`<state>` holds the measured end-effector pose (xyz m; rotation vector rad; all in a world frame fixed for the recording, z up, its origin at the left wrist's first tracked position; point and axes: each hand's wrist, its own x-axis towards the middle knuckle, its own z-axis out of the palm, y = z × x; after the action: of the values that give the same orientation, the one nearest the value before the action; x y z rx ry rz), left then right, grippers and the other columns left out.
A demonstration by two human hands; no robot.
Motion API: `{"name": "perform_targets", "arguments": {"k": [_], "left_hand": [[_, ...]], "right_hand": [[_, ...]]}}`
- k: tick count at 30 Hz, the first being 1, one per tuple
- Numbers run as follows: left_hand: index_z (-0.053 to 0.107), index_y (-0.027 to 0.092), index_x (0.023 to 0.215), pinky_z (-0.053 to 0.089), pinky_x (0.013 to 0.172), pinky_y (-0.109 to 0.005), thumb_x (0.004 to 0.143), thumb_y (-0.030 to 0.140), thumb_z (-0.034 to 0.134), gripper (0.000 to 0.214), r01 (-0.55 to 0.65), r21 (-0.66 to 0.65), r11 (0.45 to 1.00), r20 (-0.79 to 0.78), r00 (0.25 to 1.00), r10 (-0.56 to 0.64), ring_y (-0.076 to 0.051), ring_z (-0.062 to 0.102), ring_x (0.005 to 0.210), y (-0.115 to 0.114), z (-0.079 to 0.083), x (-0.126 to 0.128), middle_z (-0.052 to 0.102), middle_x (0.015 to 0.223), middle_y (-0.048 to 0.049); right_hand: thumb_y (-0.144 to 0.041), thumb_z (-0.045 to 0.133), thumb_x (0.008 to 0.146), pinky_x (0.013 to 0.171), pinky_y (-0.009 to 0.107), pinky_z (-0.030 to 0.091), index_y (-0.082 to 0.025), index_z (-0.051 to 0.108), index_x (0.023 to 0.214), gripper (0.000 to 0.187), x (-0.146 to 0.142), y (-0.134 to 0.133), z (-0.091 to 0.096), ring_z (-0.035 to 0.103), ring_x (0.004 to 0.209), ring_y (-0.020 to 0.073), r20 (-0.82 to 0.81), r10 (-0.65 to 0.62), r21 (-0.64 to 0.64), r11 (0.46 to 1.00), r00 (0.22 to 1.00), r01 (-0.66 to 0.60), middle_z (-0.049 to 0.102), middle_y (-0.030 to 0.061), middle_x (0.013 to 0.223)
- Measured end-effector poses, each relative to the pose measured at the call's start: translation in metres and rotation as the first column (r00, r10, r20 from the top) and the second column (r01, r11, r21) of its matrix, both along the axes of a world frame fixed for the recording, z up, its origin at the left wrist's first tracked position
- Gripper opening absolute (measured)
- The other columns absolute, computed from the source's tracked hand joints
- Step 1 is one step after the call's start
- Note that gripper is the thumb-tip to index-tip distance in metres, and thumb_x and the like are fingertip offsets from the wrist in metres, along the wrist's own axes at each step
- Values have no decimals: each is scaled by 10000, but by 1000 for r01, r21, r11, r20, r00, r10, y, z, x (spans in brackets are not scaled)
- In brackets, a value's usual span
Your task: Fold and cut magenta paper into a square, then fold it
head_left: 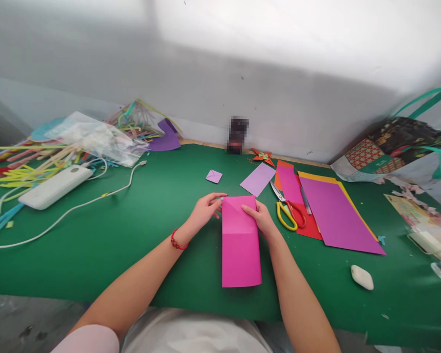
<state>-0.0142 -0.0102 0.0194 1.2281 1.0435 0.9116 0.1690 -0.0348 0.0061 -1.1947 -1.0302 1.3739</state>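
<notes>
A bright pink sheet of paper [240, 260] lies lengthwise in front of me, with a crease across its middle and a diagonal crease near the top. My left hand [208, 208] is closed at its upper left corner, fingertips pinching the edge. On the opposite side, my right hand [260, 215] grips the upper right edge, thumb flat on top and the other fingers hidden behind. Beyond the hands are a small folded lilac paper [213, 176] and a flat lilac rectangle [257, 179]. Scissors [287, 211] with yellow and red handles rest right of my right hand.
Purple sheets [340, 215] and a pen [305, 200] lie to the right, near a white case [362, 277]. At left are a white power bank [55, 186], its cable [77, 205] and piled paper strips. A patterned bag [367, 154] stands back right against the wall.
</notes>
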Motion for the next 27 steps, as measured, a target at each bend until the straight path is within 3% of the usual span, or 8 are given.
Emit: {"name": "perform_targets", "arguments": {"k": [4,11,27], "left_hand": [[629,136,916,473,515,-217,664,380,634,351,-41,3,999,55,998,41,-133,589,643,2,2,-3,641,719,-34],[650,159,927,501,613,-240,616,433,704,418,62,28,998,216,974,-66,-157,607,762,-1,-1,-4,666,870,-62],[638,150,804,490,682,-246,540,387,780,382,98,2,995,333,938,-93,-126,593,741,-1,0,-3,645,794,-25]], "right_hand": [[-358,742,568,619,267,455,-184,650,805,308,0,-3,4,591,646,152,-43,24,-35,999,999,-25,670,2,750],[-361,741,564,588,269,472,-173,671,831,334,0,-9,16,606,606,155,-125,48,-104,993,991,-61,686,26,753],[-366,743,566,580,265,477,-173,673,841,343,2,-12,17,614,606,156,-114,63,-97,993,991,-74,689,27,757]]}}
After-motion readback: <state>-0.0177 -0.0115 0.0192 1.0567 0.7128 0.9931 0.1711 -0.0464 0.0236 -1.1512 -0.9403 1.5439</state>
